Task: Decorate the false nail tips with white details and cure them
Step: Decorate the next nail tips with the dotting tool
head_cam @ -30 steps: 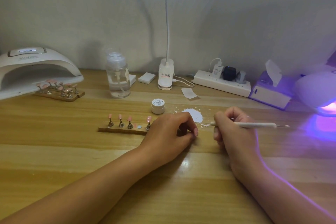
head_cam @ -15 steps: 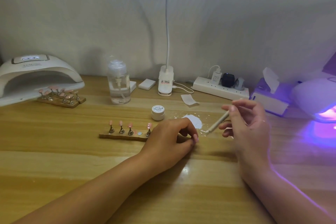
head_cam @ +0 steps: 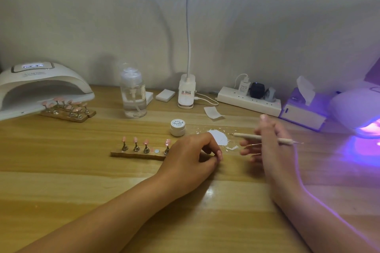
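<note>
- Wooden desk point(head_cam: 61, 170) against a pale padded wall, lit from overhead.
- Strip point(head_cam: 131, 154) centre-left, long axis left-right. 4 pink tips point(head_cam: 135, 139) upright on stands, 1 bare magnet point(head_cam: 156, 151) between the 3rd and 4th.
- Left hand point(head_cam: 191, 156) down on the desk at the strip's right end, fingers curled under. Contents hidden, so cannot tell whether a 5th tip is pinched there.
- Right hand point(head_cam: 271, 150) blurred, just right of the left, gripping a tool point(head_cam: 246, 135) laid across its fingers.
- Tool axis near level, left-right. Left end just beside a white patch point(head_cam: 219, 137) and aimed toward the left hand's fingertips; thin right end toward the lit lamp point(head_cam: 362, 113).
- Jar point(head_cam: 177, 127), lid on, just behind the left hand.
- Key relation: patch between the 2 hands, right hand nearer it. Likely work spot at the left fingertips, left of the tool's end and slightly closer to the body.
- Judged step: pick up white from the patch, then detail whatever the left hand steadies. Calls for tipping the tool's left end down.
- Curing ahead: purple-lit lamp far right, well apart from the strip. 2nd lamp point(head_cam: 41, 86) far left, 2 more strips point(head_cam: 67, 112) at its mouth.
- Risk: smearing white on the desk or on the fingers.
</note>
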`<state>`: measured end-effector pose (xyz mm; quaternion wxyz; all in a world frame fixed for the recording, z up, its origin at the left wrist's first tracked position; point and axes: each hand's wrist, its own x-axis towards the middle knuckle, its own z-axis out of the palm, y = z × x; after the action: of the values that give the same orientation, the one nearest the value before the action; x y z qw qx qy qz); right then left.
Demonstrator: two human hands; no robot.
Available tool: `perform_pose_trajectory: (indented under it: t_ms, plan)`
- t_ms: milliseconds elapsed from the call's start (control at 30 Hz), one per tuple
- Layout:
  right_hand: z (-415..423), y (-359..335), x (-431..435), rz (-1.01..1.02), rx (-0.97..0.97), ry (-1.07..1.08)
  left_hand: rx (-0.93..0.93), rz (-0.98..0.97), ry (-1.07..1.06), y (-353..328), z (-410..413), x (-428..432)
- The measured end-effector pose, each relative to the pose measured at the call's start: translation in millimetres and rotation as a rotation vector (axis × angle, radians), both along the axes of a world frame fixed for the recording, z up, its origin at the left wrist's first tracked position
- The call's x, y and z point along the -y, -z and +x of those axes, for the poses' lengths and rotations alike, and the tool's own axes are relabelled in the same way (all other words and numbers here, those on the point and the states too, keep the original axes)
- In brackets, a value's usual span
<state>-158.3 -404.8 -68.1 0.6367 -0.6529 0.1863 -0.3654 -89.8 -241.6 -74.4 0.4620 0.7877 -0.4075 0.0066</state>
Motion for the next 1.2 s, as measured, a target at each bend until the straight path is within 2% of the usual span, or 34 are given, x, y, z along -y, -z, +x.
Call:
perform_pose_trajectory:
  t_ms: [167, 333, 733, 967, 1133, 1200]
  plan:
    - [-1, 7, -2, -0.311, -0.268, -0.032, 0.012, 0.011, -0.026, 0, 0, 0]
    - [0, 8, 0, -0.404, -0.393, -0.039, 0.027, 0.058, -0.041, 0, 0, 0]
    - [0, 7, -1, -0.420, -0.351, -0.066, 0.061, 0.085, -0.028, 1, 2, 1]
    - [-3, -4, -9, -0.135, -0.074, -0.120, 0.052, 0.061, -0.005, 2, 3, 1]
    - [-6, -5, -16, 0.108, -0.072, -0.152, 0.049, 0.055, -0.004, 2, 4, 1]
    - [-5, -4, -19, 0.109, -0.105, -0.153, 0.055, 0.053, -0.005, 2, 3, 1]
